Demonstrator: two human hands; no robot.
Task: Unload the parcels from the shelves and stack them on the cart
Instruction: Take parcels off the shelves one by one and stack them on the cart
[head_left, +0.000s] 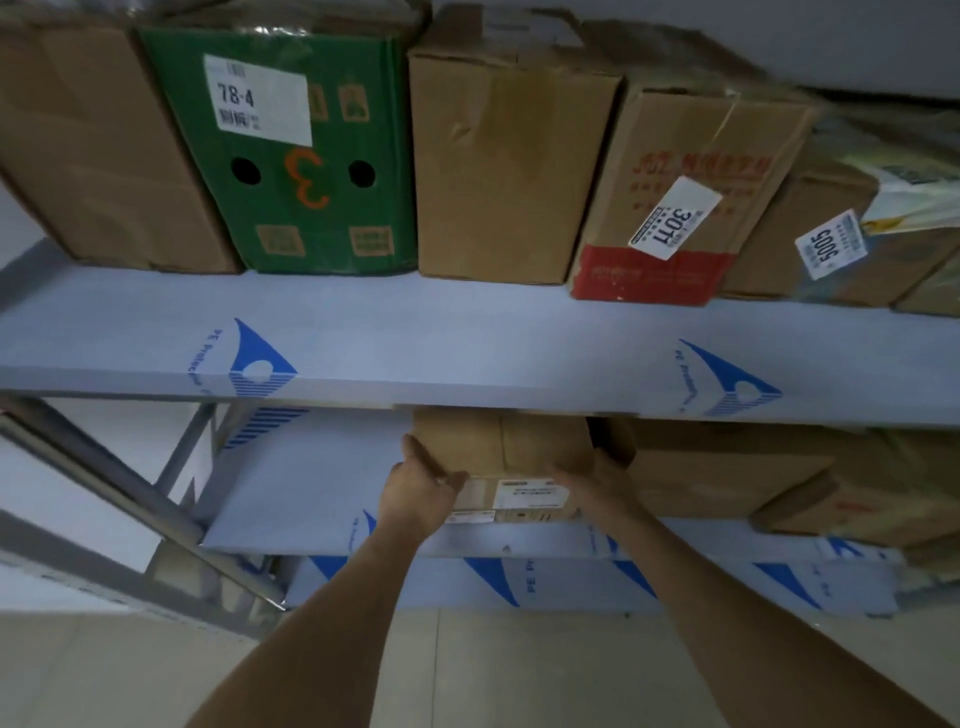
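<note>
Brown parcel (506, 457) on middle shelf (291, 499), top hidden under upper shelf (467, 343) edge. Left hand (423, 486) clasps left side, fingers flat on cardboard. Right hand (597, 483) grips right side; fingertips out of sight behind box. Front label (527, 493) text blurred, unreadable. Cart outside frame. Neighbouring boxes (727, 478) right, partly cut off.

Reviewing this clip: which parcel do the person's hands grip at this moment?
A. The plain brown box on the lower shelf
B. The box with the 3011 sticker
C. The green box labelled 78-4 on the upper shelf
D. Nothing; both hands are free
A: the left hand and right hand clasp opposite sides of the brown box on the lower shelf, under the upper shelf.
</note>
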